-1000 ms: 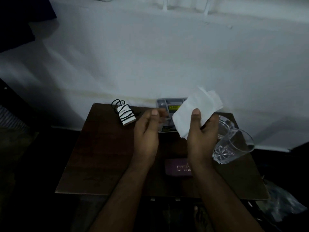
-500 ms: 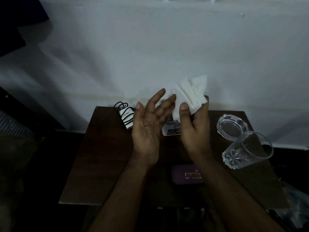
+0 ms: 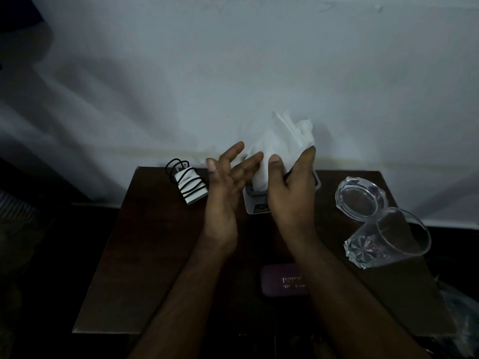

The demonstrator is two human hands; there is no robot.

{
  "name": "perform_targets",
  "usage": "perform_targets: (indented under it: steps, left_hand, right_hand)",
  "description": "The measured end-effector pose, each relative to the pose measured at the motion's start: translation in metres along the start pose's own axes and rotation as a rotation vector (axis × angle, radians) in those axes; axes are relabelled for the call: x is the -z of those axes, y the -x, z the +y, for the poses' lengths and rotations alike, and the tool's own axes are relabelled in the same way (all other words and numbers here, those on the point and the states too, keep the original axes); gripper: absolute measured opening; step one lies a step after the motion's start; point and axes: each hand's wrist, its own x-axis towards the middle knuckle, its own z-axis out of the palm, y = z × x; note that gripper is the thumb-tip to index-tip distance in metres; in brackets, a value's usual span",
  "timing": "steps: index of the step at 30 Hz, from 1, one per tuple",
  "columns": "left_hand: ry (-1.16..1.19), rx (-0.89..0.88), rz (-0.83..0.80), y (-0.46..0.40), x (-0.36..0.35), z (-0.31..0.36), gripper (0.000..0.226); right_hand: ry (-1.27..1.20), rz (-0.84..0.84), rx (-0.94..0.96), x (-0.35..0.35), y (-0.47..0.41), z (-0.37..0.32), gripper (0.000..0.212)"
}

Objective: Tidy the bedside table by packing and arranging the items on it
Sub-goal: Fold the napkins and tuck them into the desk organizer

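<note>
A white tissue (image 3: 281, 149), flat and folded a second ago, is now seen bunched and crumpled in the right hand (image 3: 290, 193), raised above the back of the dark table (image 3: 145, 268). The change suggests the sheet is being gathered for packing or disposal, not refolded (a judgement only). The tissue is pinched between thumb and curled fingers (image 3: 307, 156), the grip closed on its lower part while the upper folds stand loose. The left hand (image 3: 225, 187) has been opened since then, palm up, fingers spread and holding nothing; its fingertips lie just beside the tissue, contact uncertain. A small grey box (image 3: 255, 203) is partly hidden beneath both hands. A cable-wrapped charger (image 3: 190, 189) sits at back left, a glass lid (image 3: 360, 199) and tipped tumbler (image 3: 388, 237) at right, a purple case (image 3: 282, 279) near the front.
</note>
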Motion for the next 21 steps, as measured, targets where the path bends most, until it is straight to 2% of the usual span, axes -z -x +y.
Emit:
perform_targets:
  steps: [6, 15, 21]
  left_hand:
    - [-0.173, -0.072, 0.107, 0.006, -0.014, -0.009, 0.068]
    - [-0.186, -0.059, 0.296, -0.002, -0.005, -0.009, 0.07]
    - [-0.146, -0.035, 0.32, -0.004, -0.008, -0.01, 0.071]
  right_hand:
    - [0.167, 0.113, -0.003, 0.0, 0.0, 0.002, 0.019]
    - [0.371, -0.033, 0.157, -0.006, 0.009, 0.006, 0.017]
    - [0.458, -0.152, 0.167, -0.007, 0.011, 0.017, 0.018]
